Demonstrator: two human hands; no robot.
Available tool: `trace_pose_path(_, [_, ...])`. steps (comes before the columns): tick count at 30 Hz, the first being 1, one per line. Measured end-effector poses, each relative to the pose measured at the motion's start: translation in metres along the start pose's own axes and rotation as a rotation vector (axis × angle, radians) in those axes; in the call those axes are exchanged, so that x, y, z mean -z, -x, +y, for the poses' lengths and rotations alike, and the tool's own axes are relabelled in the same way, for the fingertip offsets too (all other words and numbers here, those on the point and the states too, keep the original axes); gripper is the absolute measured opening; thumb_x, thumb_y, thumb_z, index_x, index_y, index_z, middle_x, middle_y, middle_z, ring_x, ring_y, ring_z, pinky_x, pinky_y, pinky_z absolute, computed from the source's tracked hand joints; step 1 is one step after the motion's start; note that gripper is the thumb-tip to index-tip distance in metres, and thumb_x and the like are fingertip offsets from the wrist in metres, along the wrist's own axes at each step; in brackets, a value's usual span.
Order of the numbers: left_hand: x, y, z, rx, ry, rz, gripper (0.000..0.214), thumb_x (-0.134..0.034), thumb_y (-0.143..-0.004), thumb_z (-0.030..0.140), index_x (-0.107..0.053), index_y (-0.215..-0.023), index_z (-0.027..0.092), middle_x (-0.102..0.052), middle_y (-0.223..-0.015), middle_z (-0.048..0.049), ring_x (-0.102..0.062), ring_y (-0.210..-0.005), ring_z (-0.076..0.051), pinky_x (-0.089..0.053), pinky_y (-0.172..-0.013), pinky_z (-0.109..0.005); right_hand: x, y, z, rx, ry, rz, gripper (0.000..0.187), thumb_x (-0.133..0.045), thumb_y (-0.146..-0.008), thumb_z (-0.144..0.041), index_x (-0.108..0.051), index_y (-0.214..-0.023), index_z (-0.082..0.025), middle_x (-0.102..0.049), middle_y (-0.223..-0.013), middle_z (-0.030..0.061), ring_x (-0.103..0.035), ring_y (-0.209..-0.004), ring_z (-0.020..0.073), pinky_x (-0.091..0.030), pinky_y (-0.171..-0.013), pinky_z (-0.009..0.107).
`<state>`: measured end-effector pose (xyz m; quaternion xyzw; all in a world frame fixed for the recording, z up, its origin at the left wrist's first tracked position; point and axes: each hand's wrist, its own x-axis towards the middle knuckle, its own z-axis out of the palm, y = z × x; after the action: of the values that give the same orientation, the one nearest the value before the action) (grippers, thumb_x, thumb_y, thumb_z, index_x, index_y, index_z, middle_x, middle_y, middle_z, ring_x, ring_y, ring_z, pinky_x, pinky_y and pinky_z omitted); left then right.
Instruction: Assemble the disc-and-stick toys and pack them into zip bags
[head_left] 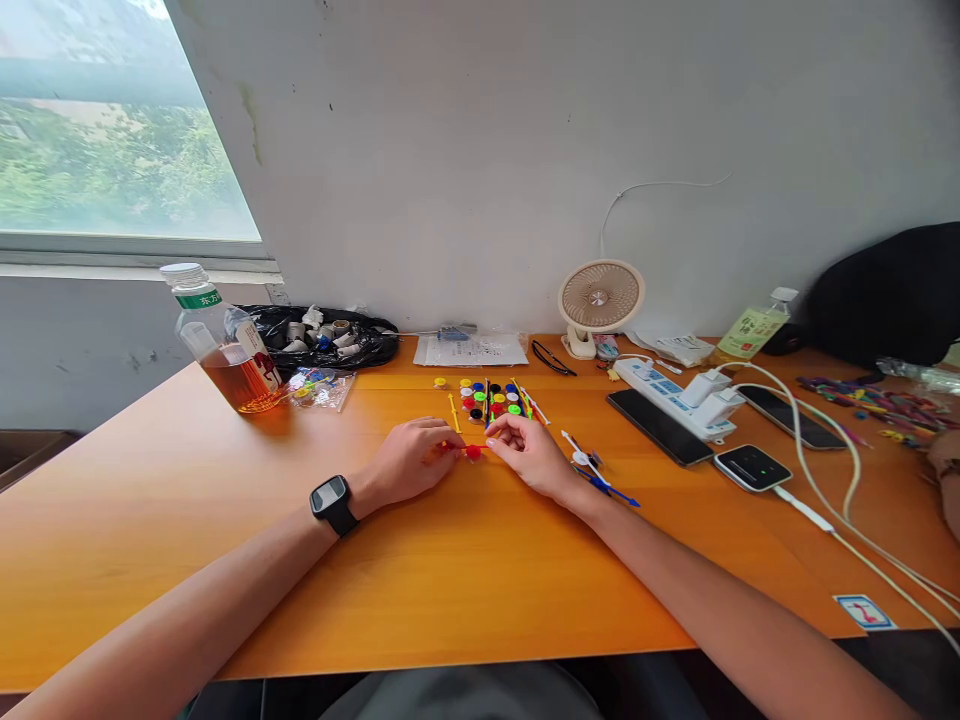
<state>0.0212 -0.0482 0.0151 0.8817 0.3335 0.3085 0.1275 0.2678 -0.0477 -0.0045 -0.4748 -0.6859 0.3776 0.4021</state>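
Both hands meet over the orange table (pixel 450 580) near its middle. My left hand (pixel 409 460), with a black watch on the wrist, is curled and pinches one end of a thin red stick. My right hand (pixel 529 450) pinches the other side, where a small red round piece (pixel 473 452) sits on the stick between the two hands. Just behind them lies a cluster of small coloured round pieces and sticks (pixel 495 398). A yellow stick (pixel 454 412) lies left of that cluster. White and blue sticks (pixel 596 470) lie right of my right hand.
A tilted bottle of brown drink (pixel 225 345) and a black bag of bits (pixel 330 338) are at the back left. A small fan (pixel 600 300), power strip (pixel 671 390), phones (pixel 660 425), cables and a green bottle (pixel 754 330) fill the right. Another person's hand (pixel 946 470) shows at the right edge.
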Motion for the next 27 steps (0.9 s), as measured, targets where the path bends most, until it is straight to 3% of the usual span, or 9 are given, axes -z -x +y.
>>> trace_pose_path(11, [-0.0004,0.0002,0.0004,0.01,-0.003,-0.018,0.016,-0.063,-0.099,0.02,-0.077,-0.104,0.024,-0.075,-0.093,-0.0021,-0.068,-0.084,-0.018,-0.051,-0.078,-0.028,0.0026,-0.0031,0.0005,-0.038,0.004,-0.008,0.024,-0.068,-0.085,-0.038,-0.067,-0.096,-0.017,-0.057,-0.075,-0.0011,-0.05,-0.064,0.0141,-0.037,-0.059,0.028])
trace_pose_path(19, [-0.002,0.0013,-0.0032,0.035,-0.032,-0.005,0.018,-0.062,-0.099,0.021,-0.078,-0.105,0.026,-0.075,-0.097,-0.0029,-0.069,-0.088,-0.019,-0.051,-0.08,-0.029,0.0012,-0.0001,-0.0033,0.018,0.085,0.009,0.021,-0.066,-0.09,-0.038,-0.068,-0.092,-0.018,-0.061,-0.077,0.0005,-0.05,-0.065,0.0143,-0.039,-0.059,0.029])
trace_pose_path(27, [0.0012,0.0009,0.0004,-0.022,-0.02,-0.069,0.032,-0.051,-0.104,0.019,-0.077,-0.119,0.028,-0.075,-0.107,-0.0043,-0.07,-0.094,-0.019,-0.052,-0.081,-0.029,0.001,-0.0017,-0.0027,0.033,0.103,-0.019,0.018,-0.065,-0.09,-0.035,-0.068,-0.094,-0.018,-0.06,-0.076,-0.0002,-0.049,-0.064,0.0141,-0.038,-0.058,0.028])
